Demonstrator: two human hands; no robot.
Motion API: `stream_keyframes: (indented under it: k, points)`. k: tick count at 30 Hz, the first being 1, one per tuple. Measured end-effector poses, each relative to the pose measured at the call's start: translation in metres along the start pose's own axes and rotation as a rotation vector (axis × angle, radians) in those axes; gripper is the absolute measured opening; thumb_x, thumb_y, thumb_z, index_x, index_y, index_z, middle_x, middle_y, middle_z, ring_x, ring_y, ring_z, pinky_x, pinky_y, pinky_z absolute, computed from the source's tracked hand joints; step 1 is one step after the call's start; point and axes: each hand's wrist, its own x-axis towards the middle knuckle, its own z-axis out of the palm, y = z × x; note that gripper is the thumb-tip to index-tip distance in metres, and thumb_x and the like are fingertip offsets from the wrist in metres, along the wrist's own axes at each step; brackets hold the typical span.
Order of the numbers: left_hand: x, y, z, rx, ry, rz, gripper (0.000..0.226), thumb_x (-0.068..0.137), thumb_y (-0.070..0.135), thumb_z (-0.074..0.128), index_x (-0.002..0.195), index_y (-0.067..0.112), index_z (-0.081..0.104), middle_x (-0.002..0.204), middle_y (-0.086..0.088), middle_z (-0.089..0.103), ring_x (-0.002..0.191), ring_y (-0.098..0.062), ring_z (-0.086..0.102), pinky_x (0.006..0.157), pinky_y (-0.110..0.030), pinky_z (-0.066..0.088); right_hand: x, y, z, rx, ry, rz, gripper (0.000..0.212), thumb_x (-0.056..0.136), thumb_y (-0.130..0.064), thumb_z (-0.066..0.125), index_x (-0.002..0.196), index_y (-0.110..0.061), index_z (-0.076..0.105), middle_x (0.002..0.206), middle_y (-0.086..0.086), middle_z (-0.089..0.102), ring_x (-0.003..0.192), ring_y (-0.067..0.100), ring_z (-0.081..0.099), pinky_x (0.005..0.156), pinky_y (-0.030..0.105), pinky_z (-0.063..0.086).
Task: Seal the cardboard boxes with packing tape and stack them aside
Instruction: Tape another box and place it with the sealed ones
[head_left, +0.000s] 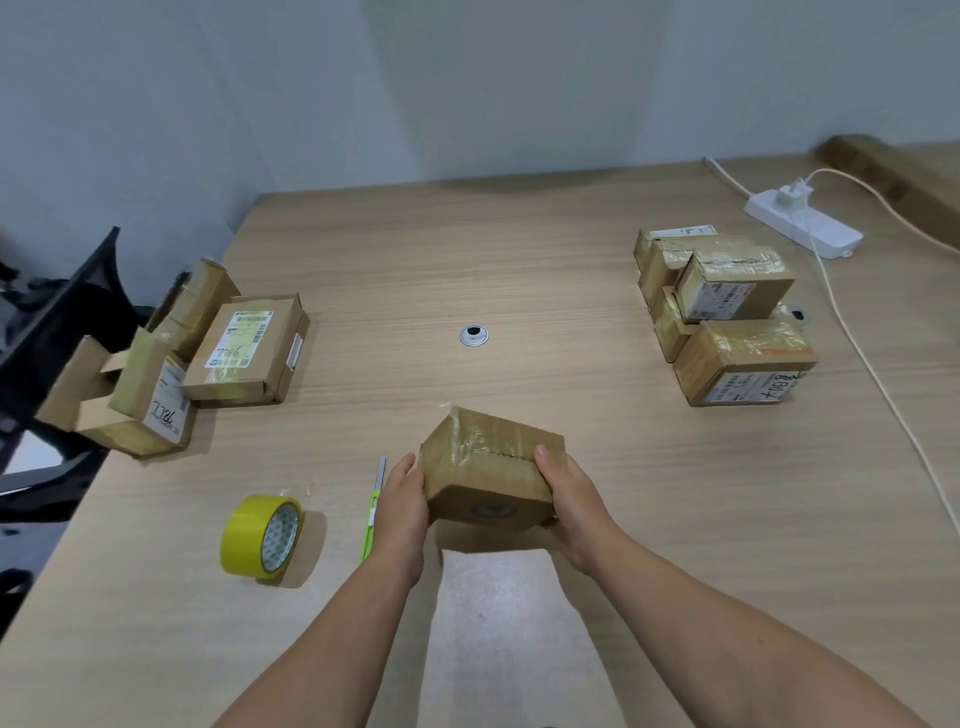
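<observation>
A small cardboard box (488, 467) with glossy tape across its top is held tilted just above the table near the front centre. My left hand (402, 506) grips its left side and my right hand (569, 501) grips its right side, thumb on the top edge. A yellow roll of packing tape (262, 538) stands on edge to the left. A green utility knife (374, 506) lies beside my left hand, partly hidden by it. Several taped boxes (727, 317) are stacked at the right. Several other boxes (208, 348) sit in a loose pile at the left.
The wooden table (519, 260) has a round cable grommet (474, 335) in its middle. A white power strip (802, 226) with a plugged charger and a cable running forward lies at the back right. A black chair (57, 332) stands off the left edge.
</observation>
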Motion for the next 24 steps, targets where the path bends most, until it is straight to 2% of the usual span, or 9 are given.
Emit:
stream_keyframes:
  k: [2, 4, 7, 9, 12, 15, 19, 22, 24]
  points:
    - [0.001, -0.002, -0.001, 0.147, 0.091, 0.06, 0.04, 0.102, 0.019, 0.043, 0.139, 0.031, 0.054, 0.129, 0.005, 0.052, 0.114, -0.02, 0.054, 0.087, -0.034, 0.045, 0.008, 0.006, -0.002, -0.067, 0.041, -0.037, 0.082, 0.073, -0.079, 0.069, 0.137, -0.029, 0.055, 0.132, 0.0, 0.064, 0.119, 0.024, 0.063, 0.096, 0.047, 0.055]
    - [0.0, -0.002, -0.003, 0.224, 0.147, 0.098, 0.042, 0.101, 0.011, 0.045, 0.137, 0.029, 0.056, 0.128, 0.004, 0.049, 0.103, -0.015, 0.054, 0.084, -0.032, 0.041, 0.011, 0.01, -0.004, -0.173, 0.035, -0.112, 0.1, 0.057, -0.092, 0.065, 0.137, -0.033, 0.055, 0.136, -0.004, 0.062, 0.126, 0.023, 0.059, 0.106, 0.052, 0.048]
    - [-0.002, 0.001, -0.001, 0.166, 0.088, 0.055, 0.027, 0.095, 0.03, 0.056, 0.115, 0.022, 0.072, 0.114, 0.007, 0.065, 0.101, -0.015, 0.059, 0.091, -0.032, 0.046, -0.003, -0.001, 0.006, -0.304, 0.041, -0.145, 0.086, 0.084, -0.074, 0.06, 0.154, -0.028, 0.037, 0.152, -0.007, 0.044, 0.143, 0.023, 0.041, 0.117, 0.044, 0.034]
    - [0.003, -0.002, -0.001, 0.087, 0.024, -0.02, 0.04, 0.08, 0.055, 0.06, 0.095, 0.021, 0.076, 0.101, 0.006, 0.073, 0.1, -0.02, 0.064, 0.093, -0.038, 0.05, 0.0, 0.002, 0.007, -0.337, 0.071, -0.135, 0.072, 0.096, -0.058, 0.055, 0.156, -0.025, 0.033, 0.154, -0.003, 0.042, 0.143, 0.024, 0.039, 0.117, 0.042, 0.034]
    - [0.0, -0.004, 0.003, 0.149, -0.045, 0.017, 0.052, 0.082, 0.061, 0.058, 0.114, 0.023, 0.074, 0.113, 0.003, 0.073, 0.108, -0.02, 0.066, 0.101, -0.046, 0.051, 0.002, 0.005, 0.01, -0.357, 0.071, -0.125, 0.057, 0.093, -0.058, 0.059, 0.139, -0.026, 0.049, 0.131, -0.004, 0.061, 0.119, 0.018, 0.058, 0.106, 0.04, 0.046]
    - [-0.007, -0.006, 0.009, 0.299, -0.054, 0.085, 0.066, 0.07, 0.071, 0.061, 0.117, 0.026, 0.07, 0.11, 0.005, 0.073, 0.103, -0.019, 0.067, 0.096, -0.047, 0.054, 0.003, 0.012, 0.013, -0.347, 0.086, -0.127, 0.046, 0.09, -0.055, 0.067, 0.125, -0.03, 0.055, 0.115, -0.007, 0.067, 0.103, 0.013, 0.065, 0.096, 0.037, 0.053]
    - [-0.009, -0.01, 0.009, 0.348, -0.016, 0.1, 0.04, 0.086, 0.053, 0.065, 0.114, 0.026, 0.069, 0.107, 0.005, 0.072, 0.102, -0.019, 0.067, 0.097, -0.046, 0.053, -0.001, 0.013, 0.017, -0.412, 0.109, -0.135, 0.053, 0.092, -0.048, 0.066, 0.138, -0.026, 0.05, 0.114, -0.01, 0.064, 0.102, 0.011, 0.062, 0.086, 0.029, 0.048]
    - [-0.007, -0.013, 0.006, 0.278, -0.045, 0.087, 0.021, 0.094, 0.041, 0.063, 0.108, 0.027, 0.071, 0.102, 0.008, 0.074, 0.099, -0.016, 0.069, 0.097, -0.046, 0.053, -0.004, 0.01, 0.018, -0.449, 0.08, -0.134, 0.061, 0.096, -0.047, 0.061, 0.149, -0.024, 0.04, 0.13, -0.005, 0.058, 0.109, 0.015, 0.055, 0.089, 0.026, 0.04]
    - [-0.005, -0.016, 0.005, 0.239, -0.052, 0.069, 0.017, 0.097, 0.038, 0.061, 0.108, 0.028, 0.07, 0.103, 0.009, 0.073, 0.1, -0.015, 0.068, 0.099, -0.045, 0.052, -0.005, 0.008, 0.018, -0.454, 0.079, -0.121, 0.069, 0.099, -0.047, 0.058, 0.157, -0.024, 0.028, 0.149, 0.001, 0.048, 0.128, 0.021, 0.05, 0.096, 0.026, 0.036]
